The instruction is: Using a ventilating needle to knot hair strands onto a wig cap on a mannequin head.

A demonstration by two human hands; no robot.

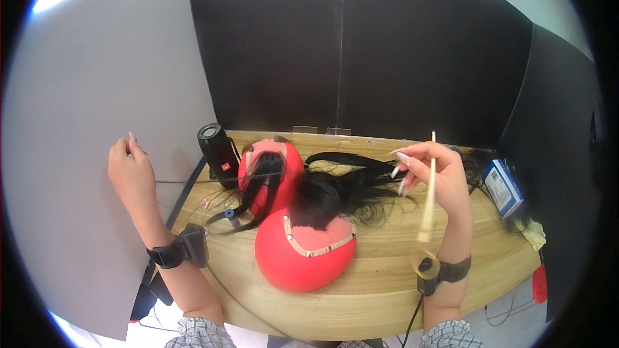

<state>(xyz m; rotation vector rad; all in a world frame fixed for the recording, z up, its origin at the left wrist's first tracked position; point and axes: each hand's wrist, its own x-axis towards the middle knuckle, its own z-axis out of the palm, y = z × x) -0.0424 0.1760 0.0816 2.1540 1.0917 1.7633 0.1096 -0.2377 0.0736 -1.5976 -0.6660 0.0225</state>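
Note:
My left hand (129,166) is raised at the left beside the grey partition, fingers curled. A thin dark strand of hair (179,181) runs taut from it towards the hair on the red forms; the fingers' grip on it is hidden. Raised at the right, my right hand (442,174) has a slim pale wooden stick (428,208) in the crook of its thumb, with the fingertips bent inwards. Between the hands rests a red rounded wig form (302,270) with pink netting (314,238), edged by a pinned tan band (316,253). Black hair (316,198) lies over its top.
Behind it stands a second red form (293,166) with hair. A black cylindrical speaker (220,154) and a small blue spool (231,217) are at left. On the right are a blue-and-white box (504,188) and yellow cloth (533,235). Dark partitions (271,53) enclose the wooden table (387,295).

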